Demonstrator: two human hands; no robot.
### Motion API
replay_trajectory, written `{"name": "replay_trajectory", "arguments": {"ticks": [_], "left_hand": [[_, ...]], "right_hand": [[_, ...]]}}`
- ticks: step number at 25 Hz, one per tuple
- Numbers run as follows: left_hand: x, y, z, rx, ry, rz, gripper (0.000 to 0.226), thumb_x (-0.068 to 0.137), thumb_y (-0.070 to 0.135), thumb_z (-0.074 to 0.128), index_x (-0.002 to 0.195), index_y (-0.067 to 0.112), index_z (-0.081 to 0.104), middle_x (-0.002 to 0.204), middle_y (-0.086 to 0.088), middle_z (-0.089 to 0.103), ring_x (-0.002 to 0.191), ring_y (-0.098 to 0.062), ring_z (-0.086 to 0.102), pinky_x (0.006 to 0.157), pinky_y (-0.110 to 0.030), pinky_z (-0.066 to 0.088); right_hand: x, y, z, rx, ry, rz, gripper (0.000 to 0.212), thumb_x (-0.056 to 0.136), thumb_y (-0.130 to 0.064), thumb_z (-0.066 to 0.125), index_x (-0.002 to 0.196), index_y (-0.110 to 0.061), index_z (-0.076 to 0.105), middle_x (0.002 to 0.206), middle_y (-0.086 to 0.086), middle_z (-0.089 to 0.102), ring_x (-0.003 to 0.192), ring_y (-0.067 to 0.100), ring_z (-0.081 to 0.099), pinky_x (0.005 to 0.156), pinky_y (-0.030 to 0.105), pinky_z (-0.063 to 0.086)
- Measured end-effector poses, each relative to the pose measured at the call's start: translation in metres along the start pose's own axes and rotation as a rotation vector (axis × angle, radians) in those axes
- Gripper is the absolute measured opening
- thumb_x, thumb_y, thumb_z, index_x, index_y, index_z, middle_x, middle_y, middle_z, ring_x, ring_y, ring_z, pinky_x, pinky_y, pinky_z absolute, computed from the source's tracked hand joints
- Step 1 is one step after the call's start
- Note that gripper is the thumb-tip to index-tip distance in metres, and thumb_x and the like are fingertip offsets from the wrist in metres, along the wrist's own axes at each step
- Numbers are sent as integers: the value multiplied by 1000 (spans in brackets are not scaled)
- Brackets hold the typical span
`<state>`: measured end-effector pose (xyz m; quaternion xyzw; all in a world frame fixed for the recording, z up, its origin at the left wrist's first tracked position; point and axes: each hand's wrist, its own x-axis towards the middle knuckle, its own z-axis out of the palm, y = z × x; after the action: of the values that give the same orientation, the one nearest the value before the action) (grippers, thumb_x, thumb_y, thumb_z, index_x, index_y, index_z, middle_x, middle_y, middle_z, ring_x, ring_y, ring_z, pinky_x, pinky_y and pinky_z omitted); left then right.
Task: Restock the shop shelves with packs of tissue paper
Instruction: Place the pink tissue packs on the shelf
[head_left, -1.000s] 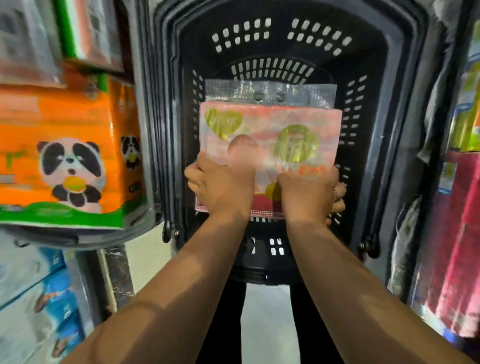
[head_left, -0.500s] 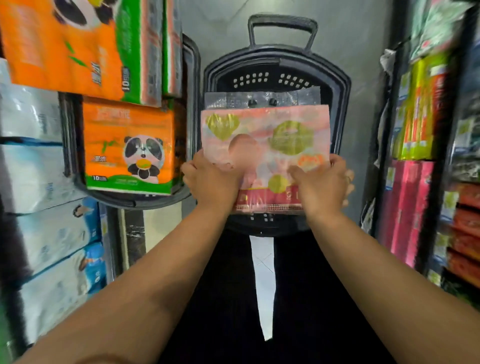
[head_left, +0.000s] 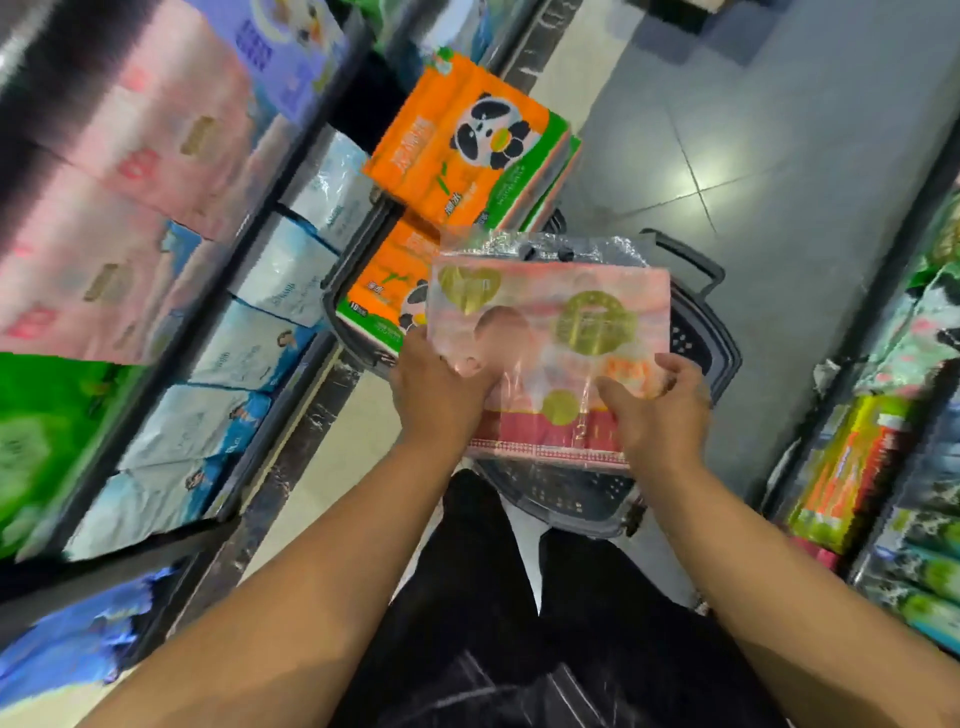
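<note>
The person is holding a pink tissue pack (head_left: 550, 343) in the air in front of the body, just above an open black basket (head_left: 701, 332) that is standing on the tiled floor (head_left: 753, 130). The left hand (head_left: 441, 389) is gripping the pack's lower left edge and the right hand (head_left: 660, 410) its lower right corner. The fingers of both are curled round the wrapper, with the right thumb lying on the printed face.

This pack is out of the basket but is not yet on any shelf, so the step in hand looks like the carry to its place. The left shelves (head_left: 249, 358) are already holding rows of pale blue and pink packs, though motion blur is hiding any gaps. Two orange panda packs (head_left: 467, 150) are sitting stacked in a second basket (head_left: 343, 317) just beside the left shelves, so at least those are waiting to be shelved. The job seems partway through, with several packs left.
</note>
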<state>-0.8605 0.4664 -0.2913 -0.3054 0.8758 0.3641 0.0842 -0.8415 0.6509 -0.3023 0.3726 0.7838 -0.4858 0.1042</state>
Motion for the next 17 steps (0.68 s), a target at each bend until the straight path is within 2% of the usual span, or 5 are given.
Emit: {"name": "replay_trajectory", "arguments": {"ticks": [2,4,6,12,17], "left_hand": [[-12,9,-33,-46,91,25,94,57,53,81,131,14,40,123,-7,55,112,-29,53,94,-48,46],[-21,10,-65,-64,181,53,95,63,47,83,139,15,34,132,-8,48,120,-31,45,100,-49,40],[-29,6,-96,-75,246,63,101,67,43,82,146,19,25,138,-9,41,127,-30,38,106,-46,34],[-44,-11,-190,-186,494,-2,109,62,39,84,148,23,19,136,-12,34,124,-32,38,101,-49,39],[-55,-34,-287,-184,668,45,104,65,38,84,146,18,23,134,-12,35,122,-28,35,103,-40,32]], "right_hand": [[-15,-28,-6,36,-73,-97,91,63,-40,82,138,-25,33,126,7,51,113,24,54,97,40,48],[-30,-55,-10,45,-211,-200,73,73,-20,81,134,-22,42,110,-5,60,99,8,60,76,10,50],[-47,-84,-9,-4,-316,-331,56,76,-11,77,122,-26,48,94,-16,58,86,-7,57,55,-1,40],[-109,-166,35,-63,-360,-650,85,63,-21,84,134,-15,37,125,7,44,115,17,37,86,20,33],[-175,-216,80,-11,-471,-801,74,63,-20,87,114,-18,32,109,1,52,100,25,58,75,24,43]]}}
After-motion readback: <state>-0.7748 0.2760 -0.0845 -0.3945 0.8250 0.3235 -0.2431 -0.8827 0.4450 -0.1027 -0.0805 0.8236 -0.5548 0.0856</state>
